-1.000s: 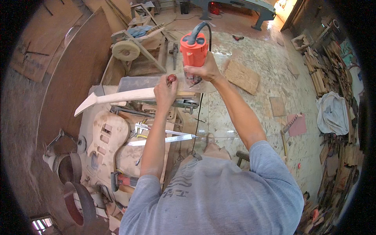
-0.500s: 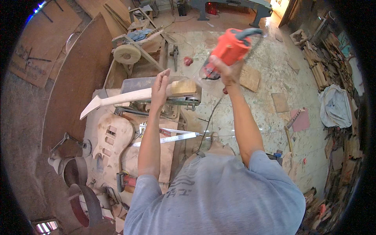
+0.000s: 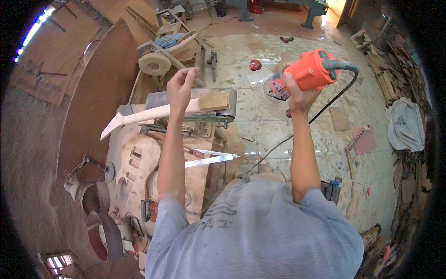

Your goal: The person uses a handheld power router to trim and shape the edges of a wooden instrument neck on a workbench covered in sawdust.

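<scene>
My right hand (image 3: 301,95) grips an orange handheld router (image 3: 312,69), raised over the floor and tilted. Its clear round base (image 3: 260,88) with dark red knobs (image 3: 255,64) faces left. My left hand (image 3: 180,88) hovers over the pale wooden guitar neck (image 3: 153,113), apart from the router. Its fingers are curled together, and whatever may be inside them is hidden. The neck lies across a belt sander (image 3: 158,97), with a yellowish block (image 3: 214,101) at its right end. My left forearm covers part of the bench below.
A pale guitar body (image 3: 132,160) and a metal ruler (image 3: 211,160) lie on the bench. The router's cord (image 3: 337,101) runs down toward my body. Wood offcuts (image 3: 404,176) and a white sack (image 3: 405,123) line the right wall. A round wheel (image 3: 154,64) stands beyond the sander.
My left hand has come up off the neck, its outstretched fingers now curled in. The right hand has carried the router rightward and a little nearer, turning it so the base shows more.
</scene>
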A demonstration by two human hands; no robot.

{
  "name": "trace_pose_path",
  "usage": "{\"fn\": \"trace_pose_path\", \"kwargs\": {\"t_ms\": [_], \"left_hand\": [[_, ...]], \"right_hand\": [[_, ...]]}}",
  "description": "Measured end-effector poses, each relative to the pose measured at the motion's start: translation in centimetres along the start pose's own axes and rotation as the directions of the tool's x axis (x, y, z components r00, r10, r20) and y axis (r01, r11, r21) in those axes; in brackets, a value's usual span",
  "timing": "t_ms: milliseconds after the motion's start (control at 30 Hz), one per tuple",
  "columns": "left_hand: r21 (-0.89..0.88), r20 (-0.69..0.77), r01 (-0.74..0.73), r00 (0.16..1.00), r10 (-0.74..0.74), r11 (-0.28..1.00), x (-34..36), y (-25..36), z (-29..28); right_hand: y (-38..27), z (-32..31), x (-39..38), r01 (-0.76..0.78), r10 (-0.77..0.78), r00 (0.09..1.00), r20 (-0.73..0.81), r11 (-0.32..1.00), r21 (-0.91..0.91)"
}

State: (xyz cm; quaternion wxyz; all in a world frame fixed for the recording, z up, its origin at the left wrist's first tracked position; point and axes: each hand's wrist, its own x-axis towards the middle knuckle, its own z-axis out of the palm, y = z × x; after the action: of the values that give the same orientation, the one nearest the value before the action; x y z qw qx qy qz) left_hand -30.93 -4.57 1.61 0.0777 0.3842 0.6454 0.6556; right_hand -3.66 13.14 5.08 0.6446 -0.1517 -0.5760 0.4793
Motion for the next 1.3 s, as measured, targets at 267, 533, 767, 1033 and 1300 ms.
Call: {"fn": "trace_pose_path", "kwargs": {"t_ms": [267, 533, 767, 1033, 1300], "left_hand": [[0.074, 0.528, -0.715, 0.619, 0.581, 0.695, 2.3, 20.5, 14.8], [0.234, 0.842, -0.786, 0.458, 0.285, 0.572, 4.0, 21.3, 22.8], [0.060, 0.842, -0.820, 0.347, 0.412, 0.569, 7.0, 18.7, 25.2], [0.108, 0.887, -0.729, 0.377, 0.266, 0.675, 8.5, 18.0, 26.8], [0.092, 0.895, -0.687, 0.374, 0.243, 0.721, 9.5, 17.5, 26.8]], "right_hand": [[3.4, -2.0, 0.2, -0.070, 0.060, 0.994, 0.090, 0.991, 0.117], [8.3, -4.8, -0.3, -0.143, 0.132, 0.989, 0.070, 0.970, 0.196], [9.3, -6.0, 0.9, -0.245, 0.228, 0.964, 0.139, 0.961, 0.125], [10.1, -6.8, 1.0, -0.206, 0.192, 0.953, 0.234, 0.978, 0.036], [10.7, -6.8, 1.0, -0.143, 0.136, 0.963, 0.231, 0.990, 0.012]]}}
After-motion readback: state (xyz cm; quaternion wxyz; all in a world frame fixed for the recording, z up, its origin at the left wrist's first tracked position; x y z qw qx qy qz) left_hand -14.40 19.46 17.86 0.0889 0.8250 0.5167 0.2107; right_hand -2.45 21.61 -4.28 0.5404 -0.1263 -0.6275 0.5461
